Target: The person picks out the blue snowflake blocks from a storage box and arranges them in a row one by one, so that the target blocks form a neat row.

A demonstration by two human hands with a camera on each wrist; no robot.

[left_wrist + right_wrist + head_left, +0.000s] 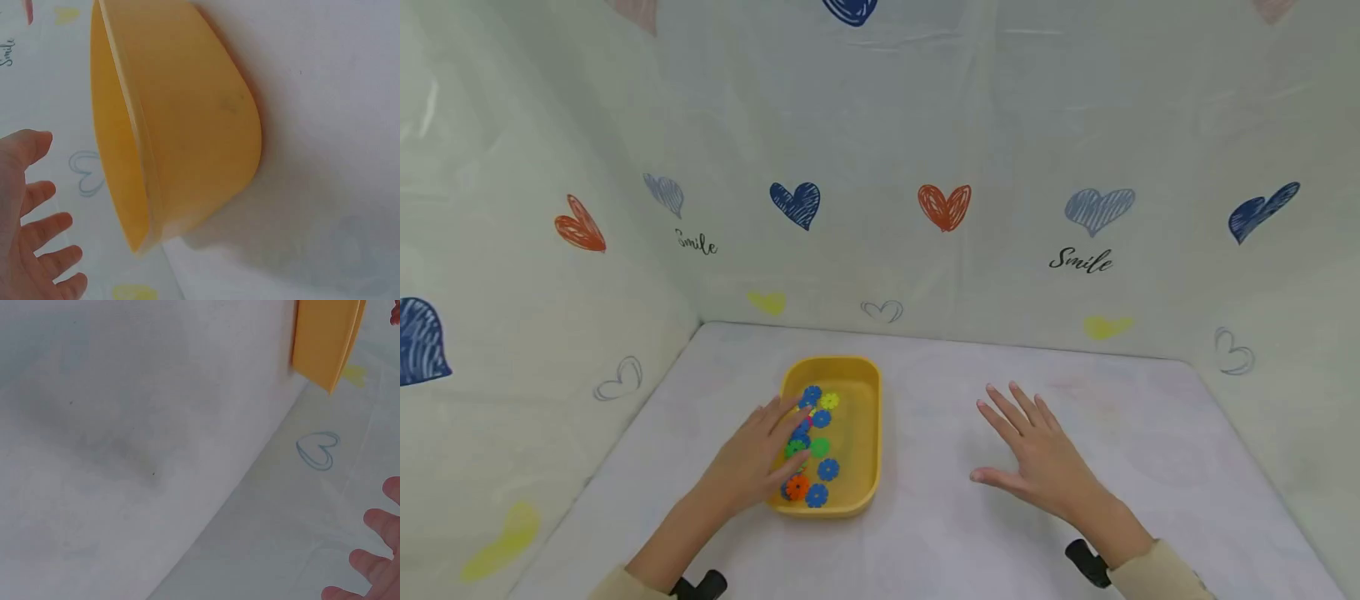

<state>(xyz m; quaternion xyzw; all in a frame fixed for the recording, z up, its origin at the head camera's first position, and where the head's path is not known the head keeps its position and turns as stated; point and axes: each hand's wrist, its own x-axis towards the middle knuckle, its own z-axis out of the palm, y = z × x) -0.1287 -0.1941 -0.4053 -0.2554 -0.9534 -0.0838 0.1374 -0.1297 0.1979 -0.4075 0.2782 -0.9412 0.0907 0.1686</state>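
My left hand (760,454) is over the left side of a yellow tub (871,433), its fingers spread and relaxed above the pieces inside. In the left wrist view the fingers stand apart from the tub's rim (134,112). The tub holds several small flower-shaped plastic discs: blue (828,470), orange (797,487), yellow (830,401) and green (820,448). Some discs are hidden under the left hand. Right of the tub, my right hand (1045,462) hovers over the white table with fingers spread, holding nothing.
A white-covered table (940,533) bears the tub left of its middle. Behind it and at both sides hangs a pale curtain (880,108) printed with hearts and "Smile". Dark camera mounts (1087,562) sit at both wrists.
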